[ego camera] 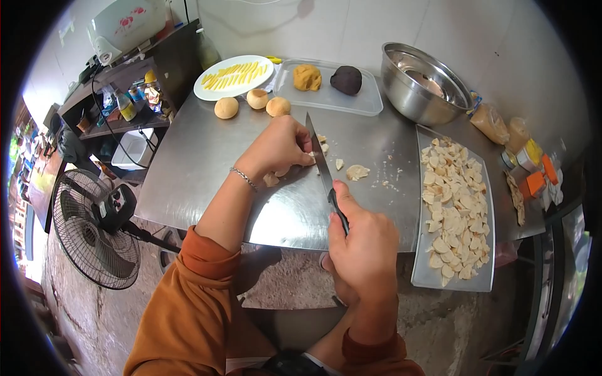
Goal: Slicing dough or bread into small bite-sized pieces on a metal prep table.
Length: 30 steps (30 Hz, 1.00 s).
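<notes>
My right hand (pixel 364 239) grips the black handle of a kitchen knife (pixel 320 157), its blade slanting up and left across the steel table. Beside the blade, the bent fingers of my left hand (pixel 280 145) pinch a small pale piece of bread (pixel 312 156), mostly hidden by the fingers. More cut bits lie under the left wrist and just behind the blade. To the right of the knife rest a flat bread slice (pixel 357 172) and crumbs. Beyond my left hand sit three round buns (pixel 225 108). A tray (pixel 421 263) on the right carries many chopped bread pieces (pixel 456 207).
At the back stand a white plate (pixel 202 92) of yellow strips, a plastic lid (pixel 371 107) with yellow and dark dough balls, and a steel bowl (pixel 423 101). Bags and small packages line the right end. A fan (pixel 94 230) stands left; the tray overhangs the table's front edge.
</notes>
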### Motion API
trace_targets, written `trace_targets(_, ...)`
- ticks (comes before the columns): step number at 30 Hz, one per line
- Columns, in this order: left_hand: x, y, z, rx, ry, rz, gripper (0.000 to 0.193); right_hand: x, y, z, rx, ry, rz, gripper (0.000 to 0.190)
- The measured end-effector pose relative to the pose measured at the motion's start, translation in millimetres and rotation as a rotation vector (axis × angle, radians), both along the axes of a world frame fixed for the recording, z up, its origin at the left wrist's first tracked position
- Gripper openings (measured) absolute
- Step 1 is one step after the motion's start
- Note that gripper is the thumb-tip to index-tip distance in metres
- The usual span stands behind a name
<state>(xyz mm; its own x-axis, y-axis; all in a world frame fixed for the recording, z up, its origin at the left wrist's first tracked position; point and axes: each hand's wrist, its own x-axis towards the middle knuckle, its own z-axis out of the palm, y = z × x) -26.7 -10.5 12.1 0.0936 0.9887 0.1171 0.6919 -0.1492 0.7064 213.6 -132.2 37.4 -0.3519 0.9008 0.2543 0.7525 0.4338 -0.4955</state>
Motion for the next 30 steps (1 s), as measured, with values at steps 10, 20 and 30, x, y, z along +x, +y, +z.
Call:
trace_targets(10, 4.9, -2.2, 2.8, -0.003, 0.04, -0.055, 0.024, -25.2, 27.5, -23.3, 0.021, -0.192, -0.023, 0.049)
trace_targets(20, 4.7, -1.5, -2.3, 0.027, -0.022, -0.003, 0.022, -3.2, 10.1, -4.9, -0.014, -0.144, 0.003, 0.049)
trace_targets(30, -3.8, 0.1, -5.6, 0.051, -0.061, -0.057, 0.023, 14.3, -1.9, 10.8, 0.008, -0.122, 0.003, 0.051)
